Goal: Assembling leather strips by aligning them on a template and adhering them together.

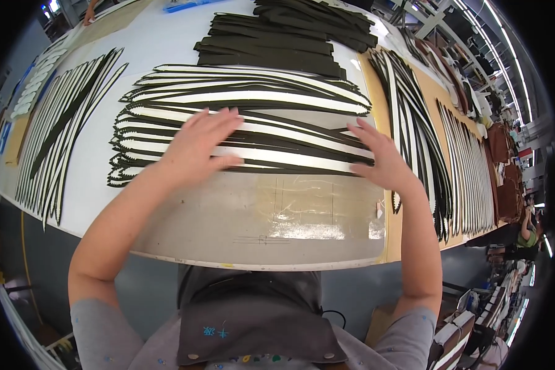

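Note:
Long black-and-white strips (302, 137) with jagged ends lie across the table in front of me, side by side in an overlapping row. My left hand (197, 147) rests over their left half, palm down, fingers stretched out and thumb apart. Near their right ends is my right hand (381, 154), its fingers spread over the strips. Neither hand has anything gripped in it. Whether each palm presses on the strips or hovers just above, I cannot tell. Just beyond lies a stack of plain black strips (265, 49).
More black-and-white strips lie at the left (74, 129) and in a bundle on brown board (410, 123) at the right. A row of thin pale strips (468, 166) is farther right. Clear sheeting (308, 209) covers the near tabletop. At the far left edge shows another person's hand (89, 16).

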Available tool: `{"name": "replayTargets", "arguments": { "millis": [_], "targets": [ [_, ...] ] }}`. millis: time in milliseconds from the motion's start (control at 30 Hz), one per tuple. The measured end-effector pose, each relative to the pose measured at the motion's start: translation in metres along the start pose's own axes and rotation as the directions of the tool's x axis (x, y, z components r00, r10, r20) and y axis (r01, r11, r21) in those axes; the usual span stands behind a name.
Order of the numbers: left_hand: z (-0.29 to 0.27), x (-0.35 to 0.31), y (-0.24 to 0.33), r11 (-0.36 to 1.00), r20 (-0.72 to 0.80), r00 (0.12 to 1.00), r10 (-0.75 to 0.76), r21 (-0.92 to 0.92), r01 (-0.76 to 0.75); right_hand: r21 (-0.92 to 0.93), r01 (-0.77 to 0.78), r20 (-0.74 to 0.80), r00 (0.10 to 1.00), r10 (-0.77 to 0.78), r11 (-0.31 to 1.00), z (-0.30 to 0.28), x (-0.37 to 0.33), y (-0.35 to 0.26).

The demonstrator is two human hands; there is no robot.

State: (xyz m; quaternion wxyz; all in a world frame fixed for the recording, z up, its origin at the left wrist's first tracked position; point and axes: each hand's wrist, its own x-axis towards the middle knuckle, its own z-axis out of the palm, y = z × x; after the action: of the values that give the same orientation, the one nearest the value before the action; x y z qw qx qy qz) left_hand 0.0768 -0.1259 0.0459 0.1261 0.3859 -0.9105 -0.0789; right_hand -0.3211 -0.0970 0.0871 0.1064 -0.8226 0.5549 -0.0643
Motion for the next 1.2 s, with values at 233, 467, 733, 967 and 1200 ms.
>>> {"name": "replayTargets", "arguments": {
  "millis": [233, 467, 733, 967, 1200],
  "targets": [
    [0.007, 0.091, -0.069, 0.947, -0.053, 0.971, -0.231, 0.218, 0.237, -0.103, -0.089, -0.251, 0.966, 0.061, 0.991, 0.021, 0.103, 0.009],
    [0.021, 0.134, -0.066, 0.962, 0.117, 0.964, -0.241, 0.159, 0.221, -0.304, -0.071, 0.083, 0.991, 0.101, 0.95, 0.023, 0.157, -0.009],
    [0.014, 0.134, -0.072, 0.987, 0.019, 0.998, -0.064, 0.147, 0.06, -0.439, -0.032, 0.126, 0.987, 0.097, 0.898, 0.021, 0.182, -0.011],
    [-0.006, 0.14, -0.05, 0.988, 0.213, 0.976, -0.053, 0.154, 0.02, -0.408, -0.026, 0.159, 0.982, 0.1, 0.912, 0.009, 0.165, -0.016],
    [-0.013, 0.147, -0.048, 0.993, 0.237, 0.967, -0.095, 0.094, 0.074, -0.383, 0.02, 0.051, 0.999, 0.0, 0.923, 0.017, 0.164, -0.024]
  ]
}}
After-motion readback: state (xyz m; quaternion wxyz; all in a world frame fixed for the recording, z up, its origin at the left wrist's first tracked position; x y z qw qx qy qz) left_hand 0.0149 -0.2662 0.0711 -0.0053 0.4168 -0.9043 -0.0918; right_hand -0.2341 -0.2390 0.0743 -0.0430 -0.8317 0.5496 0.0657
